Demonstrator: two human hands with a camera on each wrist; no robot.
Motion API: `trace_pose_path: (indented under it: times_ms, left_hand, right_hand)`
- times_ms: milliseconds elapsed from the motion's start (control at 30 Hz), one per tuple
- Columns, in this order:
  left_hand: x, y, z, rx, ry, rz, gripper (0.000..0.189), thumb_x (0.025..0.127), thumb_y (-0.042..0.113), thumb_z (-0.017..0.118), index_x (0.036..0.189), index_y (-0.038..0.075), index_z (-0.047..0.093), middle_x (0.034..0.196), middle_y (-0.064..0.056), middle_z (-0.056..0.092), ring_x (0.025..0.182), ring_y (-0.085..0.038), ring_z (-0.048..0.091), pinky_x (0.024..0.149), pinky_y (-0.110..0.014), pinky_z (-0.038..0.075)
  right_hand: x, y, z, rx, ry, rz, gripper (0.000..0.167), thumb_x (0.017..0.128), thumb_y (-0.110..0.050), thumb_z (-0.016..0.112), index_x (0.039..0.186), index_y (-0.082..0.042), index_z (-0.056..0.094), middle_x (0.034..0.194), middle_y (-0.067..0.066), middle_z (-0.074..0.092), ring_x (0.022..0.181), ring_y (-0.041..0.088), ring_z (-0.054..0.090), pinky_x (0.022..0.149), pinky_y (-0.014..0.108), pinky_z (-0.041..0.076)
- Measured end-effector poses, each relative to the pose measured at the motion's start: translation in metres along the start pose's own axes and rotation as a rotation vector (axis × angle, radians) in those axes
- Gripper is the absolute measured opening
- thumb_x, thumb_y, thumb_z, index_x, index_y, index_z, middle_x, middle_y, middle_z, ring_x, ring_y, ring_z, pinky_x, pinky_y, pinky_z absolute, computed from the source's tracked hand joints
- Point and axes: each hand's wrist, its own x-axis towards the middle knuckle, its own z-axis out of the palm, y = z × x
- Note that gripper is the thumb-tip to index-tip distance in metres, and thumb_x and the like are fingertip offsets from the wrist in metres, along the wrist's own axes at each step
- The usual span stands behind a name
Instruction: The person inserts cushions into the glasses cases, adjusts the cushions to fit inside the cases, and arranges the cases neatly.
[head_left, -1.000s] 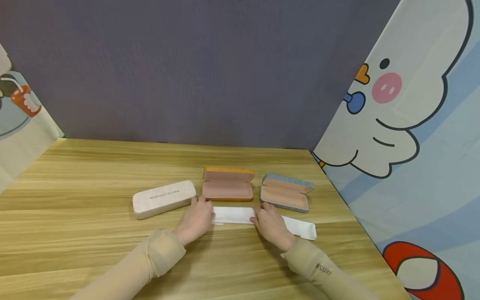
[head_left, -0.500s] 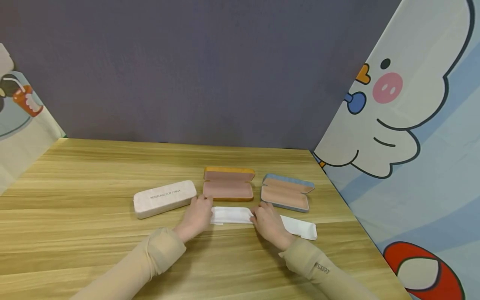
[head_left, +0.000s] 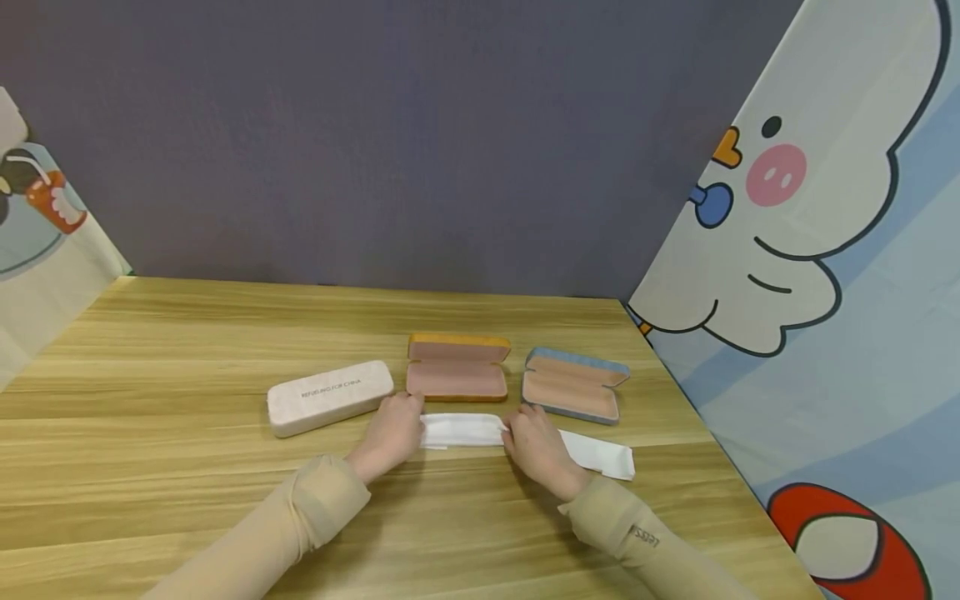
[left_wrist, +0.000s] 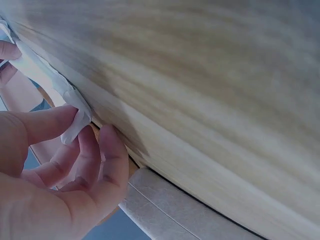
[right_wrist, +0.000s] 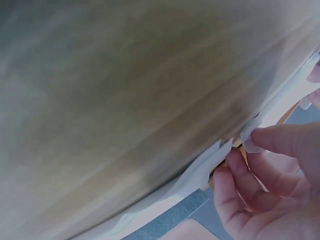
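A strip of folded white cloth (head_left: 463,430) lies across the table between both hands. My left hand (head_left: 390,433) pinches its left end; in the left wrist view the thumb (left_wrist: 55,122) presses the white fold (left_wrist: 77,125) against the fingers. At the other end my right hand (head_left: 542,448) grips the cloth between thumb and fingertips, plain in the right wrist view, where the thumb (right_wrist: 277,139) bears on the fold. A second folded white cloth (head_left: 604,458) lies to the right, partly hidden behind the right hand.
Behind the hands, an orange glasses case (head_left: 456,382) with pink lining and a blue glasses case (head_left: 570,393) with peach lining stand with lids raised. A closed white glasses case (head_left: 330,400) lies left, close to the left hand. A dark partition (head_left: 375,150) borders the wooden table (head_left: 187,333).
My left hand has shifted slightly to the left with its end of the cloth. The right hand stays nearly in place, and the cases have not moved.
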Motion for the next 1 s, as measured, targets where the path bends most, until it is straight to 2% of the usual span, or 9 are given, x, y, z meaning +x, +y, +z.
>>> trace_pose_path:
  times_ms: [167,300,500,700,867,1000]
  left_hand:
    - [0.001,-0.002,0.001,-0.04,0.011,0.012,0.005,0.083,-0.002,0.065,0.087,-0.002,0.063,0.082,-0.017,0.067,0.074,-0.025,0.064,0.062,-0.034,0.054]
    - [0.003,-0.001,-0.001,-0.086,0.02,0.002,0.005,0.085,-0.001,0.064,0.088,0.0,0.06,0.076,-0.016,0.066,0.062,-0.02,0.06,0.053,-0.03,0.05]
    - [0.007,0.0,-0.006,-0.114,0.064,-0.017,0.004,0.085,0.0,0.064,0.087,0.0,0.06,0.077,-0.017,0.067,0.062,-0.021,0.06,0.052,-0.031,0.049]
    - [0.016,0.001,-0.016,-0.144,0.091,-0.039,0.007,0.086,0.0,0.062,0.094,-0.001,0.063,0.082,-0.016,0.069,0.058,-0.018,0.057,0.05,-0.026,0.047]
    - [0.022,0.002,-0.024,-0.168,0.083,-0.05,0.014,0.088,0.0,0.061,0.1,-0.002,0.064,0.09,-0.018,0.07,0.06,-0.017,0.058,0.051,-0.025,0.048]
    - [0.027,0.002,-0.028,-0.173,0.085,-0.046,0.014,0.089,0.001,0.059,0.102,-0.003,0.063,0.09,-0.018,0.069,0.065,-0.019,0.06,0.055,-0.026,0.051]
  right_hand:
    - [0.003,0.001,-0.003,0.092,-0.033,0.053,0.033,0.089,-0.003,0.061,0.06,-0.01,0.047,0.06,0.001,0.045,0.06,0.015,0.043,0.049,0.022,0.034]
    - [0.006,0.003,-0.005,0.145,-0.002,0.043,0.031,0.091,-0.003,0.059,0.063,-0.01,0.047,0.054,-0.003,0.04,0.049,0.008,0.036,0.043,0.017,0.029]
    - [0.012,0.006,-0.008,0.176,0.049,-0.001,0.025,0.09,-0.002,0.059,0.066,-0.007,0.052,0.053,-0.004,0.04,0.047,0.006,0.034,0.044,0.015,0.027]
    - [0.02,0.009,-0.014,0.2,0.094,-0.04,0.015,0.09,0.001,0.059,0.075,0.003,0.06,0.055,0.0,0.047,0.046,0.005,0.037,0.043,0.012,0.03]
    - [0.028,0.01,-0.019,0.21,0.098,-0.04,0.02,0.09,0.001,0.059,0.071,0.001,0.058,0.057,0.002,0.047,0.048,0.006,0.037,0.043,0.011,0.029]
    - [0.034,0.01,-0.023,0.222,0.102,-0.028,0.022,0.091,0.0,0.057,0.069,-0.001,0.056,0.058,0.002,0.047,0.048,0.006,0.038,0.044,0.012,0.029]
